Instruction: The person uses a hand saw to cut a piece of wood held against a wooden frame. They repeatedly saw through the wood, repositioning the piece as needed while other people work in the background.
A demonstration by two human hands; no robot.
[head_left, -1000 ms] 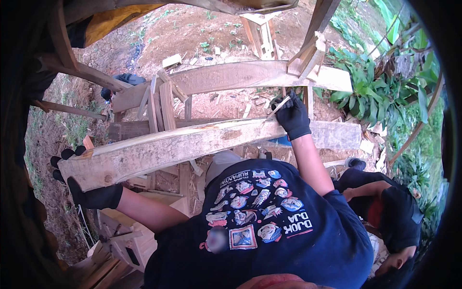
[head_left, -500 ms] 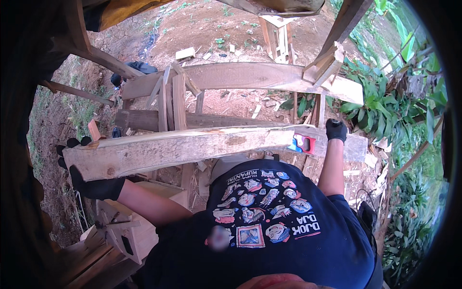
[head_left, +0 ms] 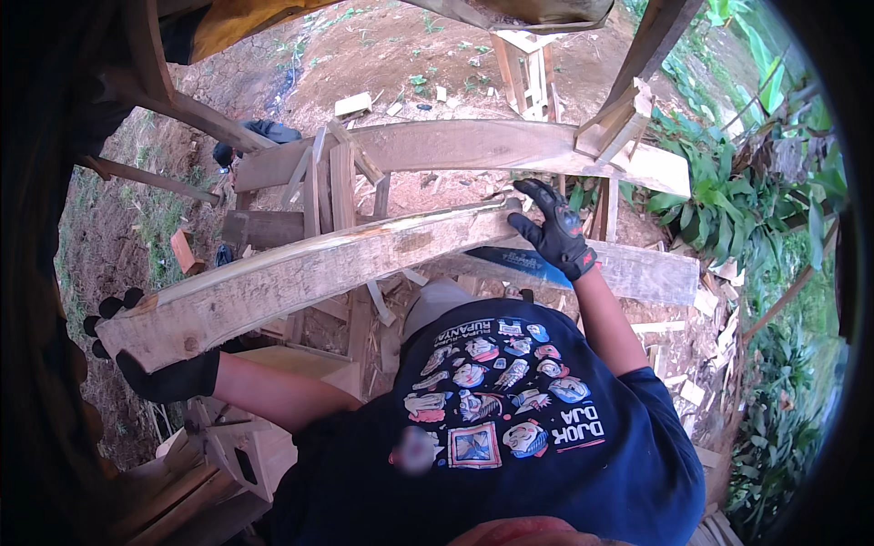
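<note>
A long, pale wooden beam [head_left: 309, 268] lies slantwise in front of me, its right end farther off than its left. My left hand [head_left: 164, 369], in a black glove, is wrapped round the left end, with fingertips showing over the far edge. At the other end is my right hand [head_left: 557, 235], also gloved, with the beam's tip between thumb and fingers. Under that end, a handsaw's blue blade [head_left: 523, 264] rests on a weathered grey board [head_left: 646, 271]. The saw's handle is hidden behind my right hand and wrist.
Beyond the beam stands a wide plank [head_left: 455, 146] on upright supports, with a wooden block [head_left: 614, 127] at its right. A wooden box [head_left: 250, 455] sits at lower left. Offcuts litter the dirt; leafy plants [head_left: 710, 173] grow at right. Another person [head_left: 264, 132] is partly visible at far left.
The beam has shifted left and tilted, its right end rising away from the grey board. My right hand has come left from the board to the beam's end, covering the saw handle.
</note>
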